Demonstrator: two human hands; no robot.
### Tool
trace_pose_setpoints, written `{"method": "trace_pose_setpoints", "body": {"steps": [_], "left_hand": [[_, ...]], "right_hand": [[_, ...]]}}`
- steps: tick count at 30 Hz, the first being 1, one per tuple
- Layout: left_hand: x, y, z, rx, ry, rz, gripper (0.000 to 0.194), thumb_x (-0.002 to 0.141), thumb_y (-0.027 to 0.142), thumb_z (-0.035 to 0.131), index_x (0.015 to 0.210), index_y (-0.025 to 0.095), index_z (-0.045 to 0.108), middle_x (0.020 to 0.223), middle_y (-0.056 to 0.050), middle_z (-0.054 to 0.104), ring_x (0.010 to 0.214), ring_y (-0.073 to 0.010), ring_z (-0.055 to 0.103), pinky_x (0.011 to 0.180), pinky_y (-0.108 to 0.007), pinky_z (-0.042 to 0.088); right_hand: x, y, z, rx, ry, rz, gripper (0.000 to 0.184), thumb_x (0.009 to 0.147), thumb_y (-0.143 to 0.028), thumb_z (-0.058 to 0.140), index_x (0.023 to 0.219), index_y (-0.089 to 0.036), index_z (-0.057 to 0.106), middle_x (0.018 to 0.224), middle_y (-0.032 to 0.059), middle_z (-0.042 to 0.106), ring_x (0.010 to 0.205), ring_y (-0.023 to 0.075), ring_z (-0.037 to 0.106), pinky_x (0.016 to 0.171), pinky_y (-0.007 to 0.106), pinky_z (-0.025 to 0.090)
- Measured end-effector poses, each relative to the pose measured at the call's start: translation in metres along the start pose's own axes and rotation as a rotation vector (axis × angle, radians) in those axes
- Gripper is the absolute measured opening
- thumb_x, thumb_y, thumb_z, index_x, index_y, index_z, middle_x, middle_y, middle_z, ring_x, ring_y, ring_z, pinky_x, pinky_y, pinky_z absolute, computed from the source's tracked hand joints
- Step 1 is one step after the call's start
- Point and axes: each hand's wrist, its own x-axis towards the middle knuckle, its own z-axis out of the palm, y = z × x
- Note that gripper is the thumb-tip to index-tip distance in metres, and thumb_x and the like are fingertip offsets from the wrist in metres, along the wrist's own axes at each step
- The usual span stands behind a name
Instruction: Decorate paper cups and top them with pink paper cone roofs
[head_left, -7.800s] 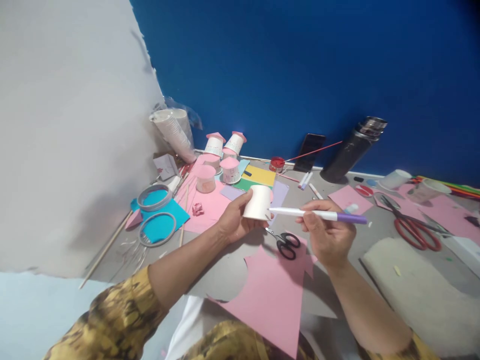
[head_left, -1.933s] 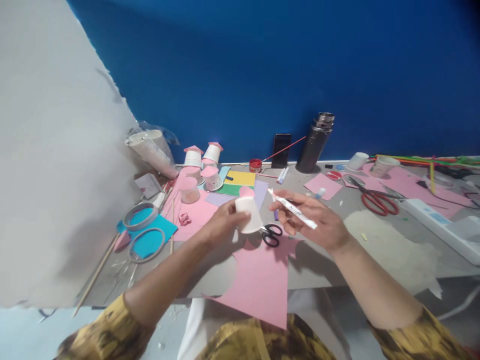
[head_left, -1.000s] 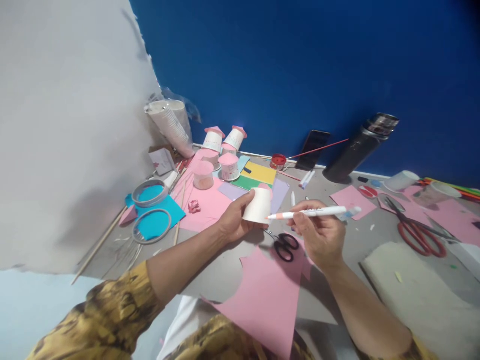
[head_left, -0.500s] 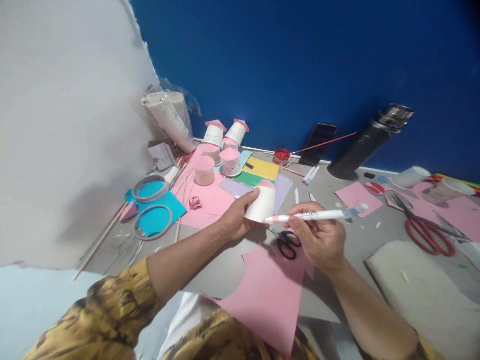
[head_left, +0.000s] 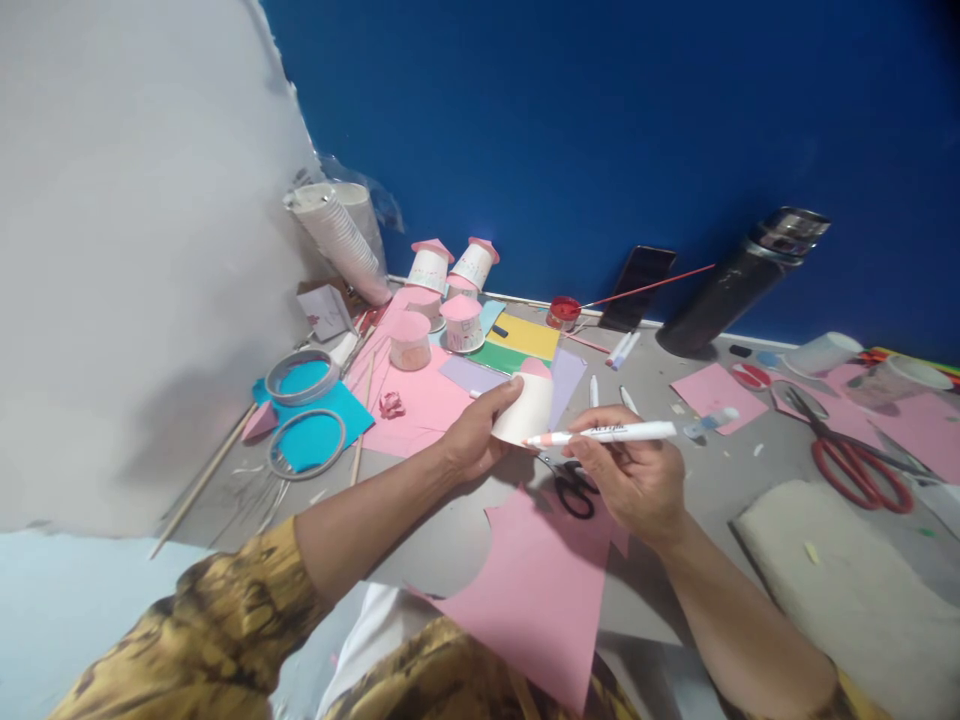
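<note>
The left hand (head_left: 484,432) pinches the cup (head_left: 529,405), thumb on its wall, the other fingers mostly hidden; the right hand (head_left: 637,475) pinches the pen (head_left: 626,433) between thumb and fingers; the cup is held just beyond and left of the scissors (head_left: 576,495). A stray mark seems the likeliest fault, if the cup turns in its grip or the pen slips; a hard thumb could dent the wall. The cup is upside down, wide rim toward the scissors, pink top (head_left: 535,368) away from them, its long axis near upright with a slight lean; the pen lies almost level, its tip at the rim, its back end right of the scissors; whether the tip touches, I cannot tell.
</note>
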Motion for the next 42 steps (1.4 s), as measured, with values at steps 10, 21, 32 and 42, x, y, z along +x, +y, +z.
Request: {"method": "trace_pose_setpoints", "body": {"steps": [10,21,32,42], "left_hand": [[0.0,-0.0013,0.0009,-0.003,-0.04,0.023,0.03,0.095,0.039,0.066,0.091,0.01,0.07,0.074,-0.007,0.065,0.065,-0.0183,0.064,0.06,-0.028,0.055],[-0.0009,-0.0028,-0.0002,0.0,-0.026,0.024,0.032,0.092,0.041,0.071,0.099,0.009,0.071,0.081,-0.009,0.068,0.071,-0.019,0.066,0.066,-0.029,0.056],[0.0002,-0.0034,-0.0007,-0.002,-0.018,0.059,0.035,0.086,0.04,0.078,0.1,0.01,0.071,0.085,-0.009,0.07,0.071,-0.0186,0.065,0.065,-0.028,0.056],[-0.002,-0.002,0.0025,0.002,-0.003,0.062,0.031,0.086,0.04,0.076,0.095,0.011,0.071,0.08,-0.007,0.067,0.069,-0.0183,0.064,0.064,-0.028,0.055]], "right_hand": [[-0.0008,0.0016,0.0012,0.026,0.023,0.023,0.005,0.098,-0.028,0.069,0.099,-0.024,0.072,0.087,0.0008,0.076,0.064,0.0119,0.067,0.056,0.022,0.052],[-0.0049,0.0038,0.0,0.001,0.116,0.038,0.007,0.097,-0.03,0.071,0.1,-0.024,0.073,0.081,-0.0001,0.074,0.057,0.0114,0.063,0.052,0.022,0.05],[-0.0021,0.0042,0.0018,-0.035,0.098,-0.004,0.006,0.097,-0.027,0.07,0.102,-0.025,0.072,0.085,-0.0011,0.075,0.058,0.0104,0.064,0.054,0.021,0.051],[-0.0026,0.001,0.0013,0.018,0.05,-0.037,0.006,0.097,-0.023,0.069,0.102,-0.024,0.071,0.085,-0.0007,0.075,0.054,0.0098,0.062,0.053,0.023,0.051]]}}
